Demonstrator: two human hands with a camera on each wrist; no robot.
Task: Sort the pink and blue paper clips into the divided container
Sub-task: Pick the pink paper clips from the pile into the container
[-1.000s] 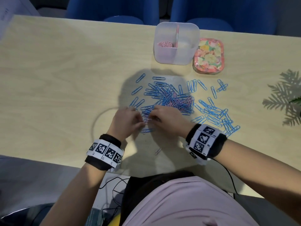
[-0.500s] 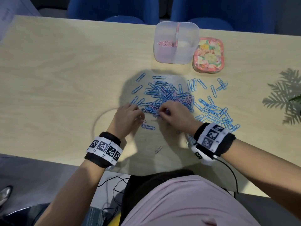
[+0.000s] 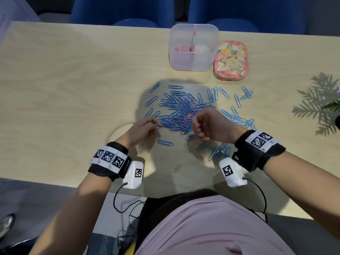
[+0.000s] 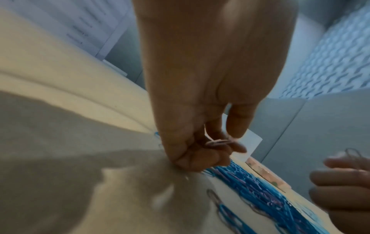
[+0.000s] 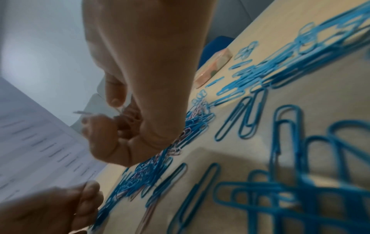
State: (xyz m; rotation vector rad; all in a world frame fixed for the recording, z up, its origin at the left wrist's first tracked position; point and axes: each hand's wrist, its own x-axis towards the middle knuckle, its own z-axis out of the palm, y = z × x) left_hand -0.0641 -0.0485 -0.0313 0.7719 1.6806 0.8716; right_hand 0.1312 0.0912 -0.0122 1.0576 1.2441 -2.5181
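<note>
A lone pink clip (image 3: 177, 168) lies nearest, at six o'clock of the pile (image 3: 181, 115). The left hand (image 3: 140, 130) at the pile's eight o'clock pinches pink paper clips (image 4: 217, 142). The right hand (image 3: 211, 126) at four o'clock curls its fingers round pink clips, blurred. At twelve o'clock stands the divided container (image 3: 194, 60), pink clips in its left compartment.

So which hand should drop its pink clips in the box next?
Probably the right hand: it is raised off the table, nearer the divided container, pinching pink paper clips. The left hand sits low at the pile.
</note>
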